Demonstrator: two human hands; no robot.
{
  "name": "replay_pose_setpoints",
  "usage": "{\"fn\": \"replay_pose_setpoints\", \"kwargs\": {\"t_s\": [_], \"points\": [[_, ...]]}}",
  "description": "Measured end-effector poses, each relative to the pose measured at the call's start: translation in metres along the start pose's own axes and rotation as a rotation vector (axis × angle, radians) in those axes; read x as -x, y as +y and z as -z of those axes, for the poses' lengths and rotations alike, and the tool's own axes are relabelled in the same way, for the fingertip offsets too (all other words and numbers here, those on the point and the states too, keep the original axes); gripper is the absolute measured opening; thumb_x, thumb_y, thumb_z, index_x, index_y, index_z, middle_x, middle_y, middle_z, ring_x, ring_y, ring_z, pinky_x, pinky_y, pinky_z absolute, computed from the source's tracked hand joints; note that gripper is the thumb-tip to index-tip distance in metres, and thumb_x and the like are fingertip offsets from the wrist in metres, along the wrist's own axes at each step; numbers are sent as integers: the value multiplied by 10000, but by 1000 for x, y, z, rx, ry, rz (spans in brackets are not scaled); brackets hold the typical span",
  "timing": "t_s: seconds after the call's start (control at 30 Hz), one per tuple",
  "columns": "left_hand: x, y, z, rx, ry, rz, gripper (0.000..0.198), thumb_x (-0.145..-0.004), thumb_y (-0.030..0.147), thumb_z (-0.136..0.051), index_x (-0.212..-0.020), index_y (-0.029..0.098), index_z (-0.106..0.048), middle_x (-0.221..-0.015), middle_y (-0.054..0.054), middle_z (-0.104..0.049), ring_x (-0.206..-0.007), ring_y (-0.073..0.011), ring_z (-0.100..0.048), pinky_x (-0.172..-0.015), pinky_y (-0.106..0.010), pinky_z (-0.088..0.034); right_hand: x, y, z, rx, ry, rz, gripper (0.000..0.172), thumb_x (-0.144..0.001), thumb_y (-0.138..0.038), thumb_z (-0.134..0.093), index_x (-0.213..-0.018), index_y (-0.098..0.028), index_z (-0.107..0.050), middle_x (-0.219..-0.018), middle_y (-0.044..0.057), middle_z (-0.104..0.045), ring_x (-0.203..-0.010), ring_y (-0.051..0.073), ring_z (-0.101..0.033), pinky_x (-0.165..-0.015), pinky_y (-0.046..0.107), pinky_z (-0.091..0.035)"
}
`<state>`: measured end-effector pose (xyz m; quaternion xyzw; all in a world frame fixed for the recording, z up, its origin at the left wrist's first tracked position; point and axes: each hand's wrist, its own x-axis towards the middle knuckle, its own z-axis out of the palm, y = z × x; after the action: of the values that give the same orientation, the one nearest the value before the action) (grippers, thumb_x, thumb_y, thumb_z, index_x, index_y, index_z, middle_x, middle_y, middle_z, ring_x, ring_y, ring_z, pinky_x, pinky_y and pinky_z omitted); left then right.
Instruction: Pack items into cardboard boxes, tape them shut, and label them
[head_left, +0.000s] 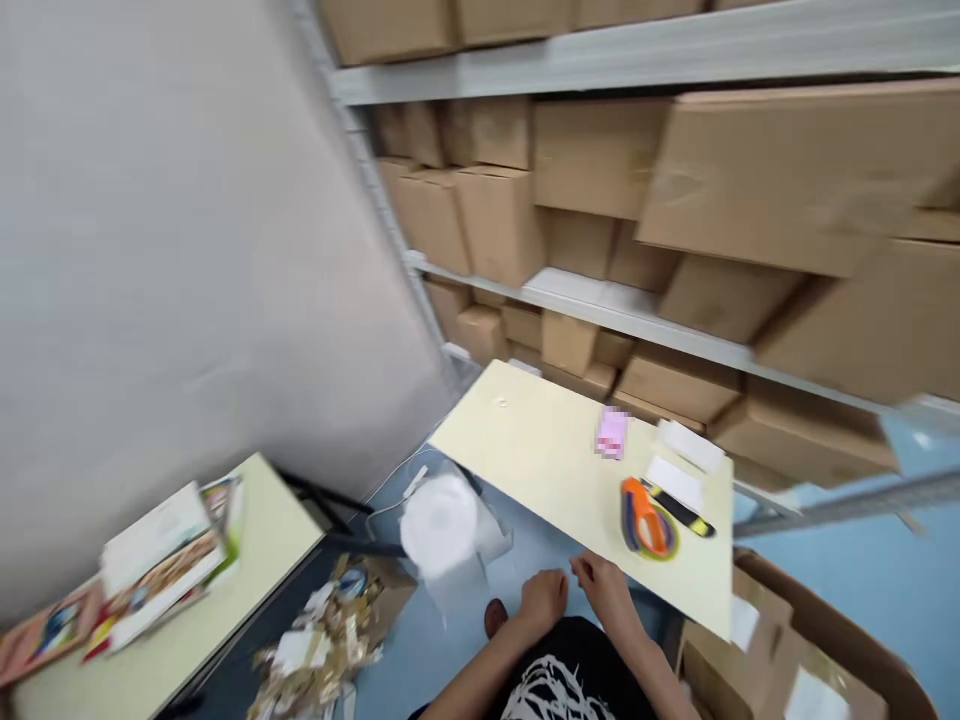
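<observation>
The left hand [544,597] and right hand [602,588] are hanging near the cream table [525,430], fingers curled closed, seemingly empty; an orange tool [641,503] is lying there

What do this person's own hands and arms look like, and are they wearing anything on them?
The left hand and right hand are ungloved, with no watch visible. The forearms are bare of sleeves. Between them shows a black garment with a branching white print.

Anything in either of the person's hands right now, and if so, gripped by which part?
Nothing is visibly held: the left hand and right hand are loosely curled near the pale yellow rectangular table. Anything small inside them would be hidden.
</observation>
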<state>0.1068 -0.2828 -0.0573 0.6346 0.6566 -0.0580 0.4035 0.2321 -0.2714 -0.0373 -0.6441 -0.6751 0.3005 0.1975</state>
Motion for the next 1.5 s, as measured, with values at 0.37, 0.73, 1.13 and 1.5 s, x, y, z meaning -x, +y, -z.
{"fn": "replay_pose_setpoints", "kwargs": {"t_s": [0.37, 0.73, 1.13, 1.5], "points": [[110, -158, 144, 384, 812, 311, 356, -945, 281, -280, -802, 192, -594, -681, -34, -640, -641, -152, -602, -586, -240, -350, -52, -243, -104, -144, -271, 680, 446, -946, -511, -218, -644, -235, -395, -555, -14, -503, -486, 146, -479, -506, 261, -332], [218, -249, 102, 655, 1133, 852, 382, -941, 297, -231, -796, 208, -573, -742, -50, -642, -701, -170, -598, -657, -259, -385, -4, -346, -204, -153, -700, 989, 520, -921, -578, -141, -631, -245, -414, -570, 17, -530, -534, 167, -511, -549, 268, -357], [253, -394, 115, 610, 1109, 1098, 291, -940, 264, -292, -957, 160, -563, -903, -85, -660, -868, -197, -617, -731, -273, -407, -48, -401, -342, 129, -828, 892, 343, -915, -349, -290, -781, -191, -564, -749, 63, -672, -721, 199, -618, -679, 277, -412], [237, -599, 193, 621, 1024, 1073, 369, -875, 210, -448, -1218, 77, -462, -1277, -176, -514, -1218, -259, -436, -956, -313, -352, -54, -501, -495, 335, -716, 665, 406, -853, -269, -470, -1167, -26, -553, -1182, 234, -585, -1092, 260, -567, -888, 295, -394]]}}
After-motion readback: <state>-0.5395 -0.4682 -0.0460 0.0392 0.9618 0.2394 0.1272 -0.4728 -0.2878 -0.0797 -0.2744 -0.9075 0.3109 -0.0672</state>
